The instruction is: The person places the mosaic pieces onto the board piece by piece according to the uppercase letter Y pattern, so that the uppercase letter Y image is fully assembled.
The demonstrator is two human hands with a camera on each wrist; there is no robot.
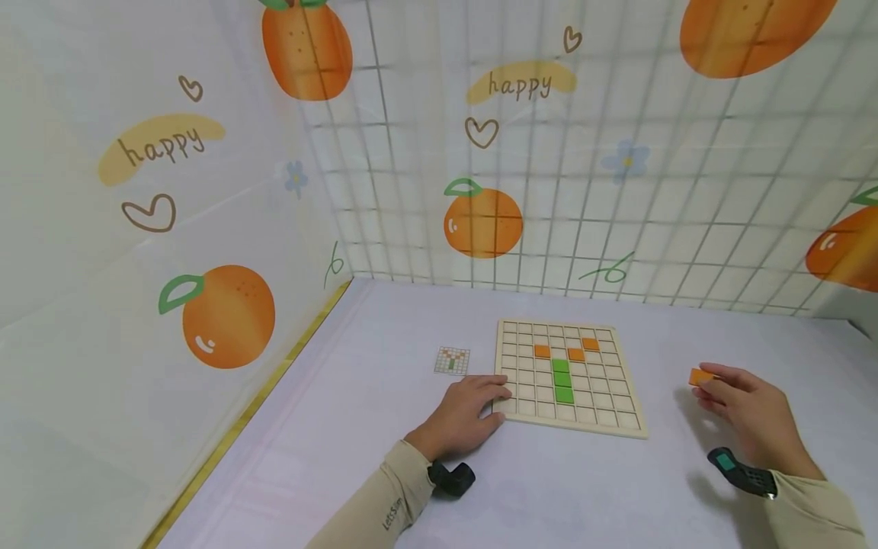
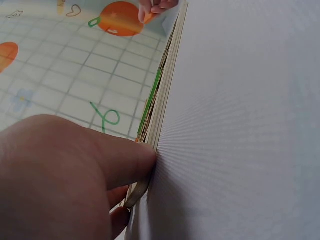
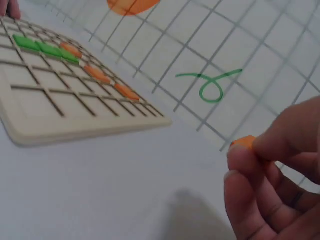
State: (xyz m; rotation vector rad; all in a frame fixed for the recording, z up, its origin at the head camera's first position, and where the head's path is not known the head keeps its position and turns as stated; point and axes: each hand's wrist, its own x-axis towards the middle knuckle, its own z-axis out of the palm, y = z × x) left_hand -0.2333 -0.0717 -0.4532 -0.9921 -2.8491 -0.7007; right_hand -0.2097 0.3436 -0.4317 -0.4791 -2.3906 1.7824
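A square wooden grid board (image 1: 524, 408) lies on the table, with three green tiles (image 1: 562, 379) in a column and three orange tiles (image 1: 576, 354) above them. My left hand (image 1: 466, 415) rests at the board's near left corner, fingertips on its left edge. In the left wrist view the thumb (image 2: 132, 162) touches the board's side (image 2: 162, 107). To the right of the board, my right hand (image 1: 751, 408) pinches an orange tile (image 1: 700, 377) between thumb and fingers, raised over the table. The same orange tile (image 3: 244, 142) shows partly covered by fingertips in the right wrist view.
A small printed card (image 1: 452, 361) with a coloured grid pattern lies left of the board, just beyond the left hand. A sheet with orange-fruit prints (image 1: 483, 223) hangs over a wire grid behind the table (image 1: 384, 328). Another printed sheet (image 1: 226, 316) stands at the left.
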